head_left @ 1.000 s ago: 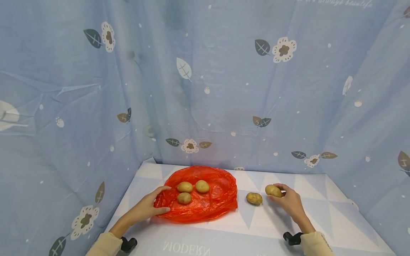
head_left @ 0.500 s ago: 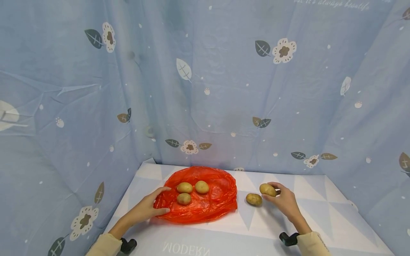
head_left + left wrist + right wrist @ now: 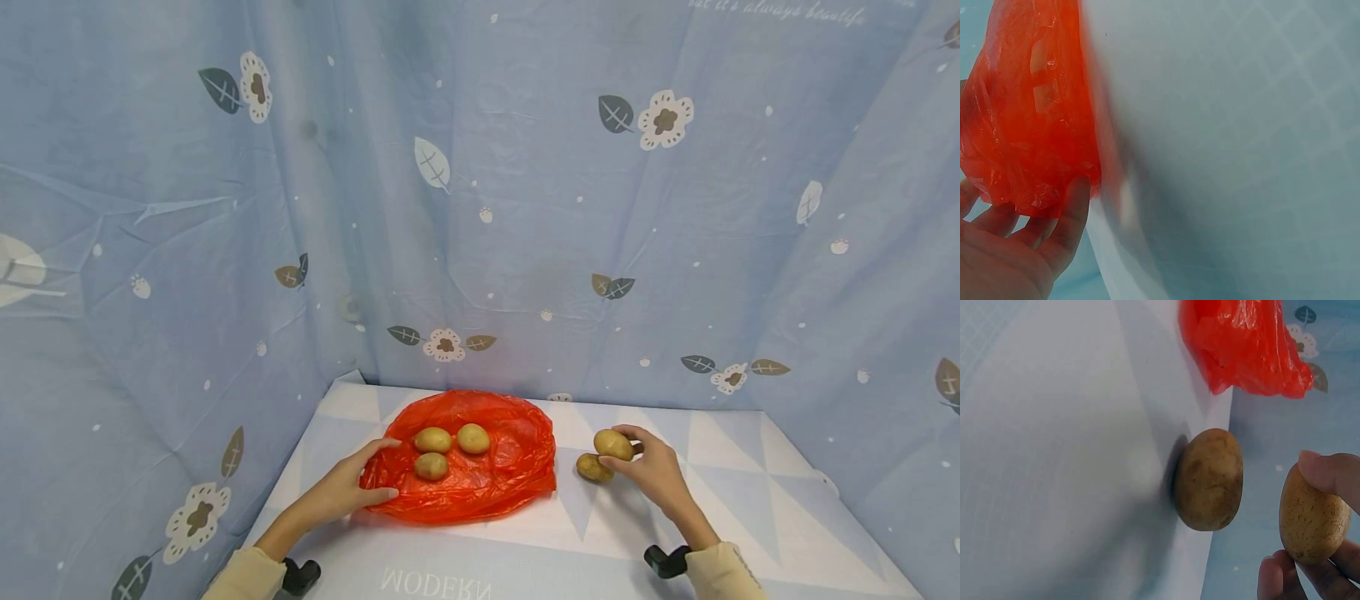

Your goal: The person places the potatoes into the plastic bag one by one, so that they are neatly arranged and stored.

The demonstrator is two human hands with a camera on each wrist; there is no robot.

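In the head view, my right hand (image 3: 660, 477) pinches a yellow potato (image 3: 612, 445) between thumb and fingers, above the tabletop. Just below and slightly left of it, a second potato (image 3: 591, 469) lies on the table, partly covered by the held one and my thumb. My left hand (image 3: 347, 485) holds the left edge of a red plastic bag (image 3: 517, 479), thumb toward the near rim and index finger toward the far rim. Three potatoes (image 3: 432, 440) sit together in the bag's opening. The left wrist view shows fingers against the bag's crumpled film (image 3: 1035, 144).
The table (image 3: 570, 558) wears a white and pale-blue triangle-patterned cloth with printed lettering near its front. Blue curtains (image 3: 525, 208) with leaf and flower prints rise behind it and at both sides. Each wrist bears a black device (image 3: 667, 562).
My right hand has moved leftward with its potato, from beside the potato on the table to over it. The left hand, the bag and its potatoes look unmoved.
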